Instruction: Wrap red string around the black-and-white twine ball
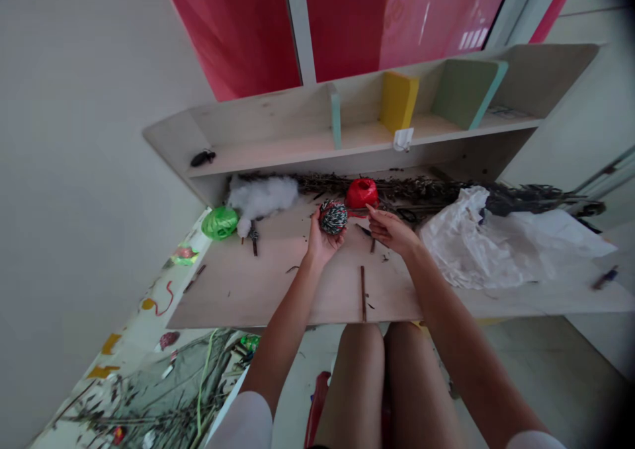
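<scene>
My left hand (323, 241) is wrapped round a ball (333, 217) wound in black-and-white strands, with some red at its edge. From the ball a red plastic string (356, 214) runs to the right, where my right hand (391, 229) pinches it between thumb and finger. Just behind, a spool of red plastic string (362, 192) sits on the desk. Beneath the right hand lies a small dark tool with a brown handle (372, 243), partly hidden. A thin brown stick (364, 293) points toward the desk's front edge.
White stuffing (262, 198) and a roll of green string (219, 223) occupy the desk's left. Dried twigs (421, 190) line the back; a crumpled white plastic bag (476, 244) covers the right. Above runs a shelf (278, 150) with dividers. More branches (163, 396) are heaped at lower left.
</scene>
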A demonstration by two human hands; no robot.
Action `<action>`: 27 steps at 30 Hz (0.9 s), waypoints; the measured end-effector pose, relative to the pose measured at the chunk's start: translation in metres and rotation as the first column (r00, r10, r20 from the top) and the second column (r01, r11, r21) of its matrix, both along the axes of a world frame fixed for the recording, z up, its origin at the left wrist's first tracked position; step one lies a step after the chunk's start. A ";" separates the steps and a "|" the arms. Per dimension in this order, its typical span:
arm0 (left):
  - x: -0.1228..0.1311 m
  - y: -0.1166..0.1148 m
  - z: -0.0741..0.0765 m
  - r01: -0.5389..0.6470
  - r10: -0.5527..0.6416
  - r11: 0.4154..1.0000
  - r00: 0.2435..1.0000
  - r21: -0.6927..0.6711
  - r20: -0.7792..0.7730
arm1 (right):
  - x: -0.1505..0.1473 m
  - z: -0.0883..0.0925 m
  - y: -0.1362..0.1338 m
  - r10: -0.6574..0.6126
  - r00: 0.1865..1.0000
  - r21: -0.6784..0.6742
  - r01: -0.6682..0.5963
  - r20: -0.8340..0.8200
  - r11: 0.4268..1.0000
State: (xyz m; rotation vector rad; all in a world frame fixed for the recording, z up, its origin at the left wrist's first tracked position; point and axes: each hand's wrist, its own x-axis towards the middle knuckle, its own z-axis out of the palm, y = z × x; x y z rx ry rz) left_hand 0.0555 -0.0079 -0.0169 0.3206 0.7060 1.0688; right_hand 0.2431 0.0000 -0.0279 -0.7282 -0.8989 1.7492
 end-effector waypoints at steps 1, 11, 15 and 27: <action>0.000 0.000 0.000 -0.002 0.002 1.000 1.000 0.006 -0.001 | 0.000 0.000 0.000 0.001 1.000 -0.001 -0.001 -0.003 1.000; 0.003 0.002 -0.003 0.013 -0.013 1.000 1.000 0.008 -0.007 | 0.001 0.002 0.000 0.006 1.000 0.023 -0.006 0.030 1.000; 0.003 0.000 -0.002 0.027 -0.027 0.999 1.000 0.041 -0.010 | 0.000 0.003 -0.001 0.016 0.999 0.029 -0.017 0.041 0.999; 0.007 -0.003 -0.004 0.033 -0.023 0.994 0.995 0.107 -0.095 | 0.002 0.001 0.001 0.003 0.999 0.078 -0.007 0.050 0.997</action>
